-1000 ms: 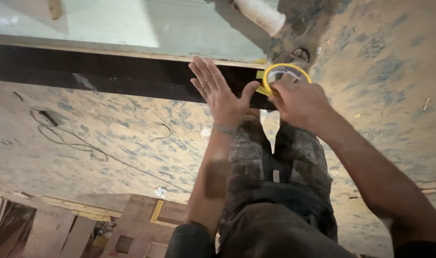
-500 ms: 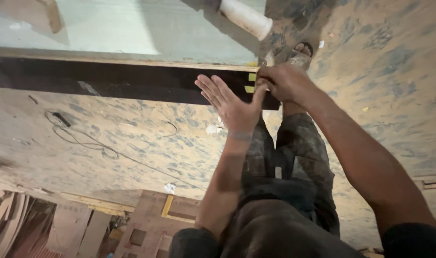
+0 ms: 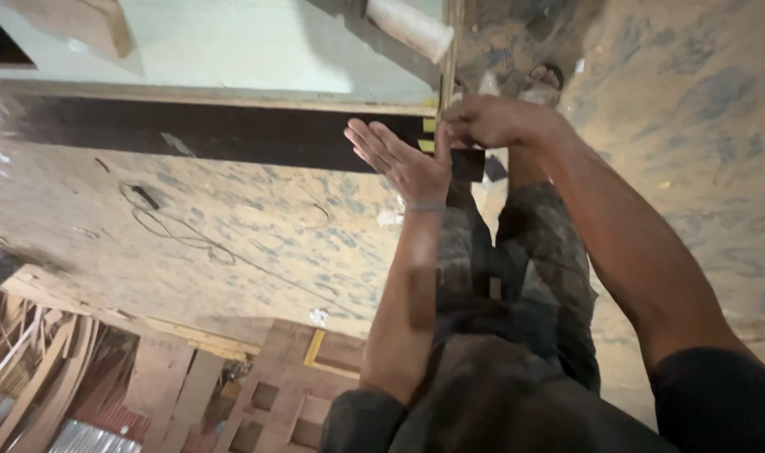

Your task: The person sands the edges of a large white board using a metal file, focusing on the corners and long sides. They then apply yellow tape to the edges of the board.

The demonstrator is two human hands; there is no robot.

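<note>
Down at the far left, a loose black cord lies curled on the dusty, blue-mottled floor, and nearer, at the bottom left, there is a heap of wood offcuts beside a brown cut-out panel. No box or bin shows anywhere.

Across the far side runs a long panel whose black edge faces us, topped by a thin pale wooden lip and a light green sheet face; a white roll lies on that sheet toward the right. The black edge looks dull and smooth, with short yellow tape strips stuck across it near its right end.

The left hand lies flat against the black edge, fingers straight and spread, just left of the strips. The right hand is curled shut at the panel's corner, pressing on the strips; whether it holds anything I cannot tell. Right of it, a sandalled foot stands on the floor.
</note>
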